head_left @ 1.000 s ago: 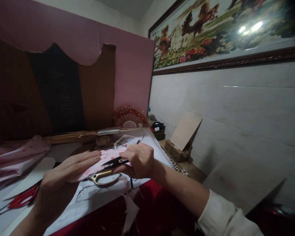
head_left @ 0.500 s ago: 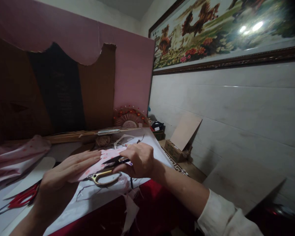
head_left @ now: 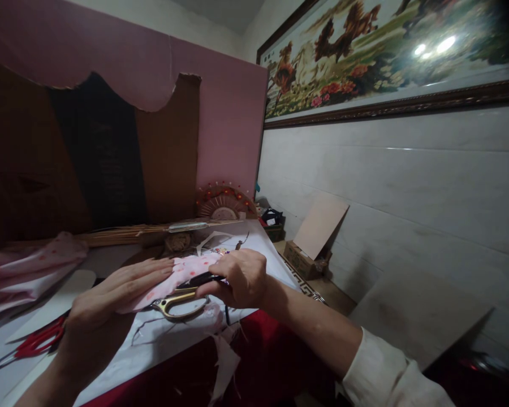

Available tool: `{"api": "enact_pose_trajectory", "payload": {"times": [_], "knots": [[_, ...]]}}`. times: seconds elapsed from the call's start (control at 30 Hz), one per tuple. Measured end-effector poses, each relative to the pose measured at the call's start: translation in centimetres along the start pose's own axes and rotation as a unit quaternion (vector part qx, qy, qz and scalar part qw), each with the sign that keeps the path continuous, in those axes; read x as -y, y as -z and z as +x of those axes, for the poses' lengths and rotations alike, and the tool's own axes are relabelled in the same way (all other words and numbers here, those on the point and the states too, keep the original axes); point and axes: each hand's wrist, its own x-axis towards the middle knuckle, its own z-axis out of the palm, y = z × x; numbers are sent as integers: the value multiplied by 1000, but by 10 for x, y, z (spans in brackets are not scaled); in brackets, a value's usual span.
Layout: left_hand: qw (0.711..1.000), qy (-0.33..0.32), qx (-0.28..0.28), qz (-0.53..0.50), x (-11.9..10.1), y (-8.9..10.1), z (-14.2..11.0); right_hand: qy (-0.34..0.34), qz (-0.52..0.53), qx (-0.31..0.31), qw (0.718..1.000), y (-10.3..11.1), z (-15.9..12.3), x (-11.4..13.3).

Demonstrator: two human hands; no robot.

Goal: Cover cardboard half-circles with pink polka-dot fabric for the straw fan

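My left hand (head_left: 110, 299) lies flat with fingers stretched out, pressing down a pink patterned piece of fabric (head_left: 182, 271) on the table (head_left: 161, 339). My right hand (head_left: 240, 277) is closed around small black thread snips (head_left: 201, 279), whose blades point left over the fabric and look squeezed together. Gold-handled scissors (head_left: 178, 304) lie on the table just in front of the fabric, below my right hand.
Red-handled scissors (head_left: 34, 342) lie at the left near my wrist. A bundle of pink cloth (head_left: 25, 265) sits far left. A wooden stick (head_left: 127, 233), a pincushion with pins (head_left: 224, 202), cardboard sheets (head_left: 169, 147) and a framed picture (head_left: 385, 51) stand behind. Scraps (head_left: 224, 362) hang off the table edge.
The snips' blades, apart half a second ago, have come together over the fabric. Both hands stay almost in place.
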Motion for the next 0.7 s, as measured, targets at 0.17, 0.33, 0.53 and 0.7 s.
{"api": "enact_pose_trajectory", "payload": {"times": [0.17,0.33,0.53,0.7], "knots": [[1000,-13,-7,6,-2,1,5,2,20,-3,1000,1,0,1],[1000,-9,-14,3,-3,0,7,9,31,-11,999,4,-4,-2],[992,-67,-13,102,4,0,3,-24,30,5,999,10,-11,-3],[965,-146,10,217,19,0,0,-210,73,42,974,12,-21,7]]}}
